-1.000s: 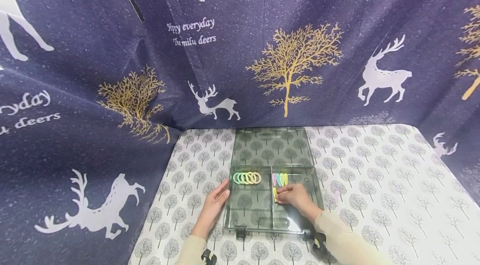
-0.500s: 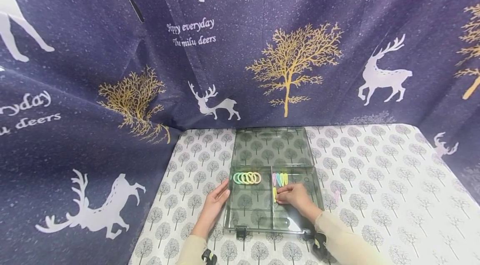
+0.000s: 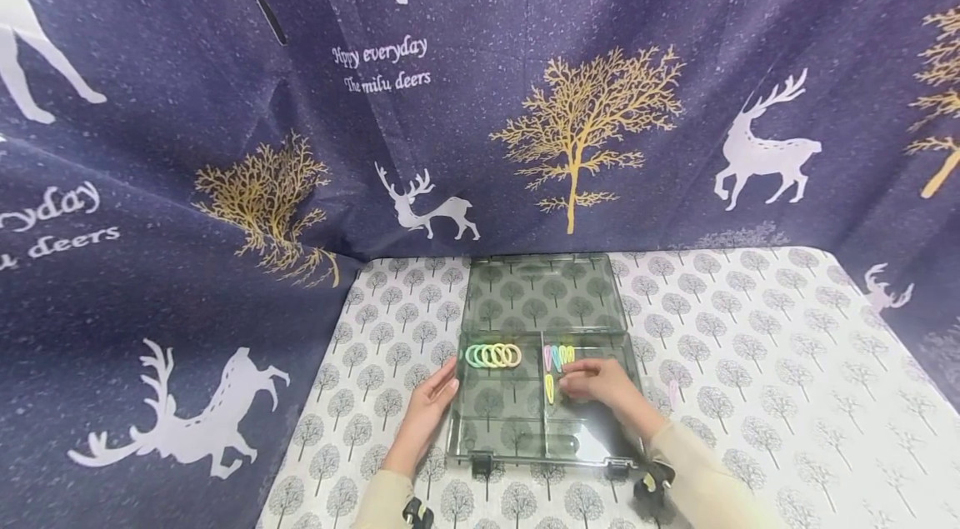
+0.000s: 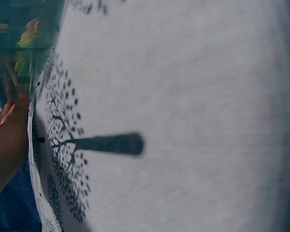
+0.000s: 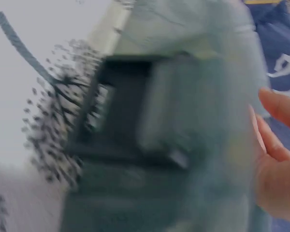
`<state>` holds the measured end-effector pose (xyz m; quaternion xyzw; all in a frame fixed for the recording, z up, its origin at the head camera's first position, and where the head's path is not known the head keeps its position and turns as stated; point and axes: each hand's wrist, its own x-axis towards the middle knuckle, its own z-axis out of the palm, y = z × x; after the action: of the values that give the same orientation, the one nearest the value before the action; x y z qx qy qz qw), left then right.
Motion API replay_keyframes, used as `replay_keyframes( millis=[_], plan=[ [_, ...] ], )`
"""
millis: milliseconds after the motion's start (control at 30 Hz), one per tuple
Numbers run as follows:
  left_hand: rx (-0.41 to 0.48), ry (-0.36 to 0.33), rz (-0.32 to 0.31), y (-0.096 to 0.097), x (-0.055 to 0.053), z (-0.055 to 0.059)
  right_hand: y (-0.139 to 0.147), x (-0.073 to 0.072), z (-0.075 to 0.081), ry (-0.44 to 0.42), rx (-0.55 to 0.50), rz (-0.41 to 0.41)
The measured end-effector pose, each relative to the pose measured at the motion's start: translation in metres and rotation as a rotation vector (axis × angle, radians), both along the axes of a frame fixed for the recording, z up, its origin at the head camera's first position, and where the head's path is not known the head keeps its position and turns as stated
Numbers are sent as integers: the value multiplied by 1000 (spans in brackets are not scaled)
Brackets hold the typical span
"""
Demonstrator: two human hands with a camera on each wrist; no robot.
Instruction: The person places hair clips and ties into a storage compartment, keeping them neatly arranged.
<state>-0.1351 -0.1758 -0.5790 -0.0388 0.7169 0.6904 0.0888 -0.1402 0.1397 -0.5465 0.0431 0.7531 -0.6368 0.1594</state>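
A translucent dark-green case (image 3: 491,412) lies open in the head view, a divider splitting its base. A yellow snap hair clip (image 3: 550,389) lies in the right compartment beside the divider, below a row of pink, blue and yellow hair clips (image 3: 556,357). My right hand (image 3: 600,383) hovers just right of the lone yellow clip, fingers bent loosely, apparently holding nothing; in the right wrist view its fingers (image 5: 280,147) stand apart from the thumb. Along the case's left side, my left hand (image 3: 429,408) rests with fairly straight fingers against the wall.
Overlapping pastel rings (image 3: 492,356) lie in the left compartment. The case's lid (image 3: 542,294) is folded back flat behind it. A pink hair clip (image 3: 673,392) lies on the tree-print tablecloth (image 3: 716,437) to the right. A deer-print curtain (image 3: 480,146) hangs behind.
My right hand has let go of the yellow hair clip and moved slightly to the right and up. That clip stays by the divider. My left hand has not moved.
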Motion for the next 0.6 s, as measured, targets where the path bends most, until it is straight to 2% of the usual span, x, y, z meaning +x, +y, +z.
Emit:
replay_keyframes(
  millis=[100, 233, 400, 533, 600],
  plan=[
    [-8, 9, -8, 0, 1, 1, 16, 2, 12, 46, -58, 70],
    [-19, 15, -23, 0, 2, 1, 45, 9, 27, 115, -18, 105],
    [-29, 23, -31, 0, 1, 1, 87, 20, 36, 186, 33, 68],
    [-29, 32, -23, 1, 0, 2, 120, 27, 35, 225, 154, 10],
    [-32, 35, -21, 1, 0, 2, 134, 29, 31, 216, 239, -24]
  ],
)
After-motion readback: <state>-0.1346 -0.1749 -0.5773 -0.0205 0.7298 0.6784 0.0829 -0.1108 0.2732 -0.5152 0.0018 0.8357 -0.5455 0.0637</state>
